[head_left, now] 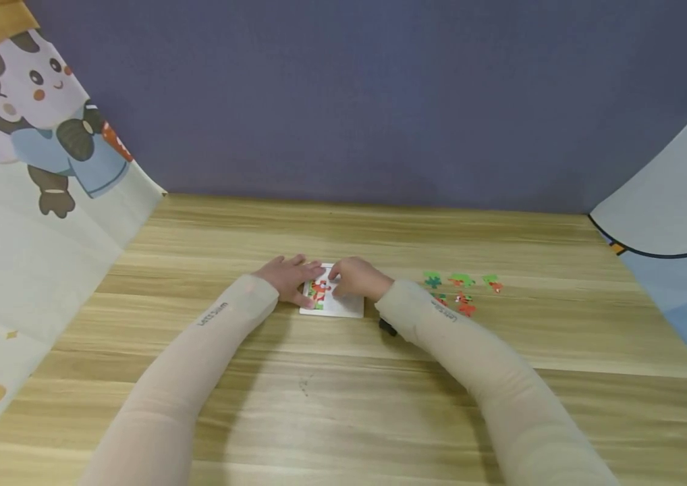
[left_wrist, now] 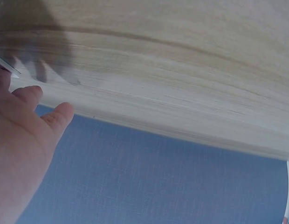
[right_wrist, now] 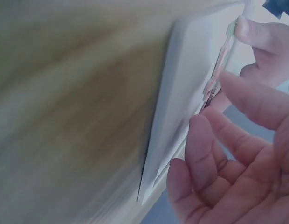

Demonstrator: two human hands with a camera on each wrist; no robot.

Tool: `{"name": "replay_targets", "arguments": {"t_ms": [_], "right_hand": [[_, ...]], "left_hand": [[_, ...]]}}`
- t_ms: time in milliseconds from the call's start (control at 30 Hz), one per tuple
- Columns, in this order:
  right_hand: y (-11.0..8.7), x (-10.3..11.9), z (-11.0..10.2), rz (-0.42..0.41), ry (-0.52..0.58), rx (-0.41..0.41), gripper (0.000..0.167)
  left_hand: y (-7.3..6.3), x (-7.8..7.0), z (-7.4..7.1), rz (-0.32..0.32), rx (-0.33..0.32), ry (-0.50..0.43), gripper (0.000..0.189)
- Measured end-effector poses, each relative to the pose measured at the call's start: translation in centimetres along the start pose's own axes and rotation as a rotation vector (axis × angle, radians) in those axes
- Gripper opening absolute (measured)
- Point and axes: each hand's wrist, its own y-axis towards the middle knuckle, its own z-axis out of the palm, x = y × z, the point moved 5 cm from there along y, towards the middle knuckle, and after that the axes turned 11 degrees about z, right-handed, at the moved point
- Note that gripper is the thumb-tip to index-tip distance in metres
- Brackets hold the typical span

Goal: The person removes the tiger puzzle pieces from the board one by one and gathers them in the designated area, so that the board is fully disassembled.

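A small white puzzle board (head_left: 343, 309) lies on the table, with joined red, white and green jigsaw pieces (head_left: 319, 291) along its left part. My left hand (head_left: 291, 278) rests over the board's left edge with fingers spread, its thumb on the lower pieces. From the right, my right hand (head_left: 358, 278) reaches over the board with curled fingers. Its thumb and forefinger pinch at a red-and-white puzzle piece beside the joined ones; the fingers partly hide it. In the right wrist view, the board (right_wrist: 191, 60) appears nearly edge-on, close to the right fingertips.
Several loose green and red puzzle pieces (head_left: 463, 279) lie on the wooden table (head_left: 295, 418) right of the board, some close to the right sleeve (head_left: 441, 324). A dark blue-grey panel (head_left: 343, 101) stands behind the table. Cartoon-printed cloths (head_left: 21, 223) flank both sides.
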Motion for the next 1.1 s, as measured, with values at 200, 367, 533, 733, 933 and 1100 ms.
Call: {"name": "replay_targets", "arguments": {"t_ms": [200, 367, 533, 733, 933, 1100], "right_hand": [[0.5, 0.4, 0.6, -0.018, 0.0, 0.014, 0.041], [0.5, 0.9, 1.2, -0.031, -0.026, 0.052, 0.046], [0.6, 1.3, 1.3, -0.045, -0.097, 0.048, 0.047], [0.7, 1.4, 1.0, -0.045, -0.122, 0.054, 0.042], [1.0, 0.9, 0.0, -0.028, -0.04, 0.044, 0.024], [1.4, 0.8, -0.3, -0.042, 0.024, 0.037, 0.013]], "left_hand": [[0.0, -0.2, 0.0, 0.017, -0.014, 0.016, 0.084], [-0.2, -0.3, 0.5, 0.04, -0.025, -0.005, 0.083], [-0.3, -0.1, 0.5, 0.033, -0.041, -0.011, 0.082], [-0.3, -0.2, 0.2, 0.032, -0.044, 0.004, 0.082], [0.0, -0.2, -0.3, 0.032, -0.063, 0.022, 0.085], [0.1, 0.0, -0.1, 0.035, -0.089, 0.006, 0.089]]}}
